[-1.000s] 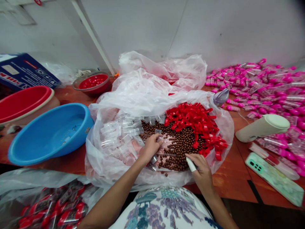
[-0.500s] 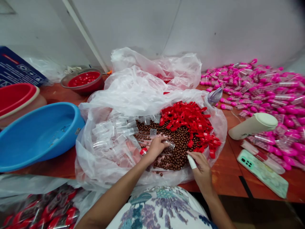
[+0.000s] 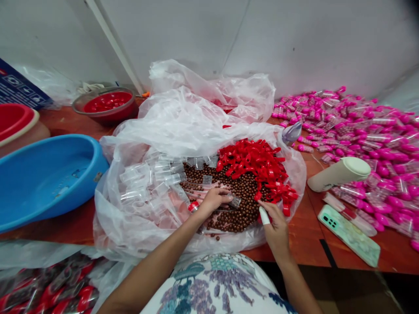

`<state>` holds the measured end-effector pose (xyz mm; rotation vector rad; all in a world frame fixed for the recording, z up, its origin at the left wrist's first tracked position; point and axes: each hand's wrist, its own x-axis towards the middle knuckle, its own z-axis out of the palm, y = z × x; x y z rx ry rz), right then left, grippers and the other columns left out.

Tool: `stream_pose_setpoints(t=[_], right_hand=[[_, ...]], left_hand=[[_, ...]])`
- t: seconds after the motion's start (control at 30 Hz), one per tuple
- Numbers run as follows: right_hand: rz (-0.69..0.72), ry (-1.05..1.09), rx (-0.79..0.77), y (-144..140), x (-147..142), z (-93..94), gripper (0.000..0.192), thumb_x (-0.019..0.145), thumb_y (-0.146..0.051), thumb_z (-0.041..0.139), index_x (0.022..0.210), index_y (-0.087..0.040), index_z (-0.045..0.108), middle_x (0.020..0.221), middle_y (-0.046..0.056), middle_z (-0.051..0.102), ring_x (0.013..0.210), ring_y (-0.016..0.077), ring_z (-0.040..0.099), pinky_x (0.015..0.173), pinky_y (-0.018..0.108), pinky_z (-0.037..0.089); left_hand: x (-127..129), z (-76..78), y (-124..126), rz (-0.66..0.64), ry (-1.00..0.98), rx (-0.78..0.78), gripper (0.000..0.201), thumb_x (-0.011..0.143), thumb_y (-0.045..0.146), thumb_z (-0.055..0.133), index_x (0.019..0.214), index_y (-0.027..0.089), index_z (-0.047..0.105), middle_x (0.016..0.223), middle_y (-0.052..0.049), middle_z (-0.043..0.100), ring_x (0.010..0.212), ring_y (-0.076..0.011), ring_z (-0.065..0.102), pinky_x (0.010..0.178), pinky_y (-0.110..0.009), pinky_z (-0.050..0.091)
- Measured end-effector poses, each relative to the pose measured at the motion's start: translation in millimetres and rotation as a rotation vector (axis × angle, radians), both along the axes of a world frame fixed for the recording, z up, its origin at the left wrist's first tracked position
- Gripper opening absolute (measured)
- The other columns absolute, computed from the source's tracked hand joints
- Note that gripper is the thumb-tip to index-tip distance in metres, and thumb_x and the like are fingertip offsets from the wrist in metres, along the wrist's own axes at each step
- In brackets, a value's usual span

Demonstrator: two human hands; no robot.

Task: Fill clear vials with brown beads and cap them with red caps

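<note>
My left hand point(image 3: 213, 200) is closed on a clear plastic tube point(image 3: 235, 201), held over the heap of brown beads point(image 3: 244, 192). My right hand point(image 3: 275, 221), with a white cover on one finger, is at the right edge of the beads. Its fingers are apart, and a fingertip is at or against the nearest piece of the red plastic caps point(image 3: 250, 159); whether it touches cannot be made out. Several empty clear tubes point(image 3: 135, 187) lie to the left of the beads. All of these lie on a spread white plastic bag point(image 3: 111, 213).
On the left are a blue basin point(image 3: 42, 174), red basins point(image 3: 16, 120) and a bowl of red pieces point(image 3: 108, 107). Pink-capped filled tubes point(image 3: 366, 131) are heaped at right, near a cream cylinder point(image 3: 340, 174) and a phone point(image 3: 350, 235). Red-capped filled tubes point(image 3: 49, 283) sit lower left.
My right hand's fingertips have moved up to the nearest red cap. My left hand still holds the clear tube, turned slightly. The whole view has shifted a little.
</note>
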<state>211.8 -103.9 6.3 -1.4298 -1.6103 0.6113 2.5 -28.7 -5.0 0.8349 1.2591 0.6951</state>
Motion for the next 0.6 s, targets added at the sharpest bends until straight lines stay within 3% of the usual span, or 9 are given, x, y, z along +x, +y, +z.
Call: stream_pose_setpoints(t=[0.2, 0.33, 0.47, 0.6], right_hand=[[-0.094, -0.102, 0.003, 18, 3, 8.7, 0.028, 0.086, -0.025, 0.042, 0.109, -0.021, 0.058, 0.108, 0.008, 0.059, 0.101, 0.0205, 0.053, 0.09, 0.041, 0.041], [-0.128, -0.373, -0.06, 33, 3, 15.4, 0.029, 0.086, -0.029, 0.043, 0.109, -0.02, 0.058, 0.107, 0.009, 0.059, 0.101, 0.0227, 0.053, 0.088, 0.039, 0.041], [-0.153, -0.664, -0.158, 45, -4, 20.4, 0.039, 0.086, -0.034, 0.045, 0.12, -0.016, 0.052, 0.104, 0.012, 0.06, 0.098, 0.0271, 0.054, 0.08, 0.038, 0.043], [-0.128, -0.768, -0.236, 52, -11, 20.8, 0.046, 0.085, -0.033, 0.046, 0.126, -0.013, 0.047, 0.101, 0.014, 0.061, 0.094, 0.0293, 0.056, 0.073, 0.037, 0.044]], left_hand=[[-7, 10.9, -6, 0.034, -0.139, -0.058, 0.043, 0.051, 0.03, 0.08, 0.087, 0.01, 0.068, 0.085, -0.008, 0.068, 0.067, -0.0152, 0.062, 0.059, -0.025, 0.052], [-14, 14.7, -13, 0.06, -0.183, -0.052, 0.041, 0.054, 0.029, 0.079, 0.089, 0.011, 0.067, 0.088, -0.009, 0.067, 0.069, -0.0141, 0.063, 0.06, -0.023, 0.052], [-21, 20.0, -21, 0.148, -0.208, -0.044, 0.039, 0.055, 0.024, 0.079, 0.089, 0.012, 0.065, 0.081, -0.006, 0.067, 0.065, -0.0129, 0.063, 0.061, -0.023, 0.052], [-28, 25.4, -29, 0.188, -0.28, -0.045, 0.034, 0.059, 0.02, 0.077, 0.089, 0.012, 0.064, 0.086, -0.006, 0.067, 0.066, -0.0124, 0.063, 0.061, -0.022, 0.052]])
